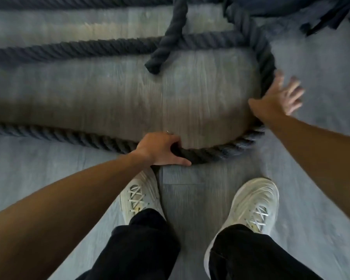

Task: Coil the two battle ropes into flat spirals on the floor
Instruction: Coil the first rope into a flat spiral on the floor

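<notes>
A thick dark battle rope (220,150) lies on the grey floor in one wide loop, running in from the left, bending round at the right and heading back left. My left hand (162,149) grips the near stretch of the loop, fingers curled over the rope. My right hand (281,96), blurred, is spread with straight fingers at the loop's right bend, the palm against the rope's outer side. A loose rope end (168,43) hangs or lies across the far stretch. Another rope (69,3) runs along the top edge.
My two white shoes (255,205) stand just behind the loop on the grey plank floor (190,93). Dark fabric or straps (321,19) lie at the top right.
</notes>
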Tool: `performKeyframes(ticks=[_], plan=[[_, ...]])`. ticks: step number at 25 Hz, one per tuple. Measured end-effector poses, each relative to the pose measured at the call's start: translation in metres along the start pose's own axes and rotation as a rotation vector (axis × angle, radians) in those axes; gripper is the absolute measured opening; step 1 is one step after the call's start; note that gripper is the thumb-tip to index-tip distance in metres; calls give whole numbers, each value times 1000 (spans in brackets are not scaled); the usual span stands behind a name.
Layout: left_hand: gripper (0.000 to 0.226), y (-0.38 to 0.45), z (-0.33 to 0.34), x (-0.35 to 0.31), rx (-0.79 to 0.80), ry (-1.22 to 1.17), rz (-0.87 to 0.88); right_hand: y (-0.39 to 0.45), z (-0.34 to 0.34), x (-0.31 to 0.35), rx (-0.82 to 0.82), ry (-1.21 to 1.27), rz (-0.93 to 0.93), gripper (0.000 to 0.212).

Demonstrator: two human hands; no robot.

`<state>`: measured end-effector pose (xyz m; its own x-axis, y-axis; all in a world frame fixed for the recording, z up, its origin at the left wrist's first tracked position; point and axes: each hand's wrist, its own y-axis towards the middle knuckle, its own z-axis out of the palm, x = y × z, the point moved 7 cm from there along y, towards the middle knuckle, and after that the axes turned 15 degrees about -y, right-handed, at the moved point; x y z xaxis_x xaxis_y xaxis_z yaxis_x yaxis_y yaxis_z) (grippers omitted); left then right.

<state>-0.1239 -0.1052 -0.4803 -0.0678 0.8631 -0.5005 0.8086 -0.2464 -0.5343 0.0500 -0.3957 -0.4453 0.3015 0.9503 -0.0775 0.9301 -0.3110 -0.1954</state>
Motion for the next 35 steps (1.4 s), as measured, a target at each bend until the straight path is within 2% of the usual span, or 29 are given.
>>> performKeyframes(ticks=[1, 2, 4, 6, 7, 8, 10, 11, 13, 15, 16, 18, 20, 21, 24, 26, 28, 31, 33, 35], plan=[[76, -1, 1, 0, 18, 2, 3, 22, 2, -14, 124, 84, 92, 101], [76, -1, 0, 0, 25, -20, 12, 38, 7, -21, 239, 137, 86, 103], [68, 0, -4, 2, -11, -212, 14, 42, 6, -12, 352, 220, -50, 84], [52, 3, -17, 5, -185, -464, 4, 17, 2, 7, 390, 303, -213, 72], [48, 4, -29, 8, -333, -473, 5, 1, 5, 17, 404, 294, -314, 74], [52, 6, -43, 11, -466, -399, 3, -15, 9, 29, 408, 259, -440, 76], [71, 8, -70, 16, -603, -186, 3, -52, 18, 55, 414, 102, -751, 73], [77, 9, -80, 17, -605, -72, 33, -67, 27, 64, 426, 22, -880, 72], [74, 14, -88, 22, -487, 163, 96, -79, 39, 77, 464, -56, -976, 71], [73, 17, -78, 34, -317, 249, 61, -77, 38, 86, 459, -47, -955, 72], [76, 17, -72, 40, -266, 195, 30, -73, 36, 86, 439, -22, -922, 73], [72, 16, -68, 48, -270, 86, -24, -56, 25, 78, 283, 64, -791, 72], [65, 12, -75, 54, -336, 92, -65, -33, 12, 59, 77, 100, -554, 63], [62, 11, -80, 56, -354, 93, -97, -27, 10, 50, 54, 72, -431, 64], [61, 14, -92, 61, -339, -67, -317, -36, 25, 39, 253, 115, -211, 87], [60, 21, -85, 63, -321, -404, -519, -51, 27, 49, 308, 230, -267, 91], [62, 33, -69, 54, -325, -603, -572, -60, 20, 59, 306, 337, -413, 88], [72, 39, -47, 29, -300, -544, -490, -61, 9, 58, 373, 386, -513, 82], [79, 33, -37, 21, -230, -477, -478, -69, 8, 57, 454, 286, -565, 83], [83, 31, -30, 23, -159, -480, -493, -79, 13, 63, 481, 89, -589, 95]])
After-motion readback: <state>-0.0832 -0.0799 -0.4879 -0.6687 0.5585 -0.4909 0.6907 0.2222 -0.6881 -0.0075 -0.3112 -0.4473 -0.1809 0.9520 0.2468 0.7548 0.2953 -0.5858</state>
